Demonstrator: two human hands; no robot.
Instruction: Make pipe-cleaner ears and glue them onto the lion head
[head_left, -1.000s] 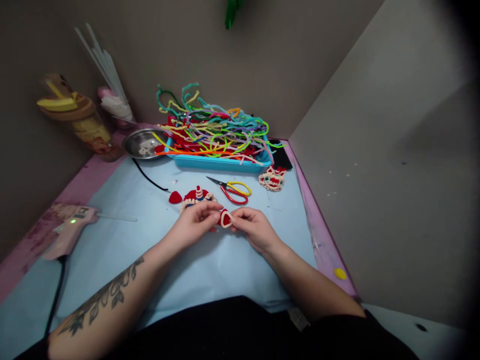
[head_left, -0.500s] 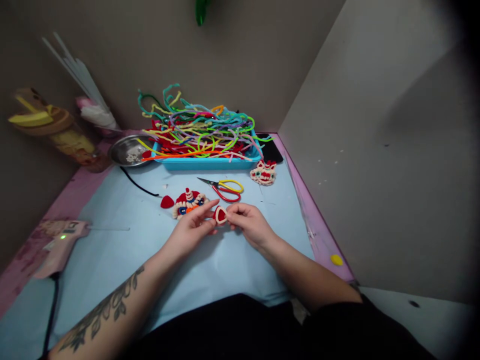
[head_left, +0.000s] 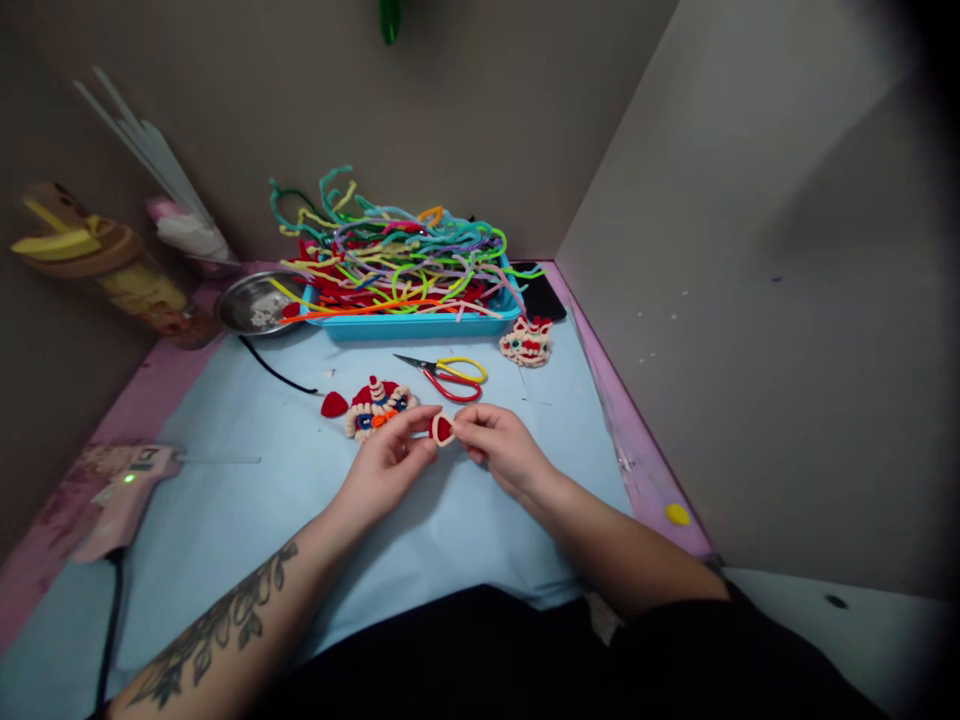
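Note:
Between my two hands is a small red piece with a cream fuzzy border (head_left: pixel 442 430), roughly triangular. My left hand (head_left: pixel 390 455) grips its left side between thumb and fingers. Thumb and forefinger of my right hand (head_left: pixel 495 440) pinch its right edge. Just beyond my left hand lies a lion-head figure (head_left: pixel 377 405) of red, cream, blue and orange pipe cleaner, partly covered by the fingers. A plain red triangular piece (head_left: pixel 334 404) rests to the left of it. Scissors (head_left: pixel 446 375) with one yellow and one red handle lie behind my hands.
A blue tray (head_left: pixel 412 328) heaped with coloured pipe cleaners stands at the back, beside a metal bowl (head_left: pixel 259 305). Another lion head (head_left: pixel 526 343) and a black phone (head_left: pixel 541 295) lie right. At left are a pink glue gun (head_left: pixel 127 500), a black stem (head_left: pixel 277 368) and a drink cup (head_left: pixel 135 275).
My left fingers have bent in closer around the red and cream piece, the forefinger no longer stretched past it. Both hands stay in nearly the same place. The view has shifted slightly.

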